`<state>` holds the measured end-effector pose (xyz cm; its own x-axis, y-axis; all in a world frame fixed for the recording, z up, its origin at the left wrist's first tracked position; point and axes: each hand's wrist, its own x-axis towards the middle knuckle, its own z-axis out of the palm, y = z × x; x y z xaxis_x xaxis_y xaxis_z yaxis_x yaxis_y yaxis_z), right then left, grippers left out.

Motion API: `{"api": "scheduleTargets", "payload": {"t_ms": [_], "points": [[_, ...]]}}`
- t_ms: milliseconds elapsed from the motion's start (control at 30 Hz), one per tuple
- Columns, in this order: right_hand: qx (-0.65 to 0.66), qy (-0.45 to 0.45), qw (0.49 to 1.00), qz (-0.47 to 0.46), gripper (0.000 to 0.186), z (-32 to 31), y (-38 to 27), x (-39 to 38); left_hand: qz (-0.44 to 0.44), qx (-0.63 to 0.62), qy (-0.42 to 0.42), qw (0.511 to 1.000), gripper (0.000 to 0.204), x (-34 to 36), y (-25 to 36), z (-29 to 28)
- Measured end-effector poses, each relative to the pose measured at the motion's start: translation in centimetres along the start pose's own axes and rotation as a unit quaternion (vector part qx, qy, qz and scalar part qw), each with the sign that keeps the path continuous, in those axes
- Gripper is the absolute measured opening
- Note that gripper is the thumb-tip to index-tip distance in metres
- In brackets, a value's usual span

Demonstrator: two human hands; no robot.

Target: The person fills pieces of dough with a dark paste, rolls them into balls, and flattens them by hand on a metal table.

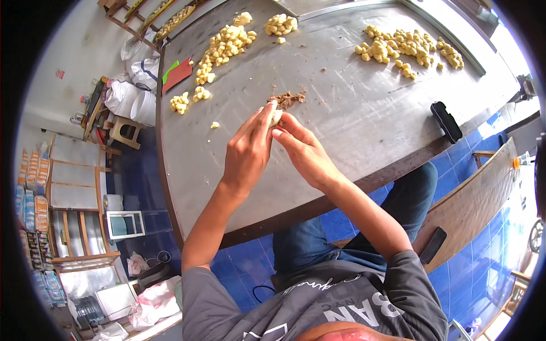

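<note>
Over the metal table, my left hand (248,149) and my right hand (305,149) meet at the fingertips around a small pale piece of dough (277,117). The left fingers lie long and close together along one side of it, while the right thumb and fingers pinch it from the other. Most of the piece is hidden by the fingers. Just beyond my fingertips lies a small heap of brown crumbly filling (289,100), with crumbs scattered about it. A small pale dough bit (215,125) rests left of my left hand.
Pale dough lumps form a long pile (223,45), a smaller pile (281,24) and a far-right pile (404,46) on the table (341,122). A red card (177,74) lies at the left edge, a black open case (446,122) at the right. A bench (472,207) holds a phone (433,245).
</note>
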<state>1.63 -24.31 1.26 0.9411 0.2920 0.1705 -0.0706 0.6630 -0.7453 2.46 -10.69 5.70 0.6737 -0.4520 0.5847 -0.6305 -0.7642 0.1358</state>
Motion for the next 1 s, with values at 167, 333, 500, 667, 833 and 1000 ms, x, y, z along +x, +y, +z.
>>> {"api": "scheduleTargets", "payload": {"t_ms": [167, 333, 500, 667, 833, 1000], "points": [[0.123, 0.078, 0.989, -0.002, 0.032, -0.2, 0.8, 0.1, 0.034, -0.019, -0.032, 0.999, 0.066, 0.2, 0.9, 1.0], [0.059, 0.098, 0.993, -0.042, 0.025, -1.3, 0.9, 0.5, 0.029, -0.104, -0.052, 0.993, 0.083, -0.7, 0.8, 1.0], [0.174, 0.054, 0.983, -0.033, 0.027, -2.6, 0.3, 0.1, -0.081, -0.256, 0.01, 0.963, 0.074, -1.0, 0.9, 0.2], [0.155, 0.011, 0.987, -0.05, 0.031, -2.4, 0.1, -0.3, -0.271, -0.482, 0.045, 0.832, 0.067, -2.5, 0.8, 0.4], [0.186, 0.025, 0.981, -0.042, 0.027, -1.6, 0.0, -0.4, -0.134, -0.24, 0.034, 0.961, 0.073, -4.3, 3.0, 1.8], [0.247, 0.018, 0.969, -0.007, 0.026, -1.0, -0.1, -0.7, -0.111, -0.237, 0.006, 0.965, 0.069, -4.2, 3.0, 2.5]]}}
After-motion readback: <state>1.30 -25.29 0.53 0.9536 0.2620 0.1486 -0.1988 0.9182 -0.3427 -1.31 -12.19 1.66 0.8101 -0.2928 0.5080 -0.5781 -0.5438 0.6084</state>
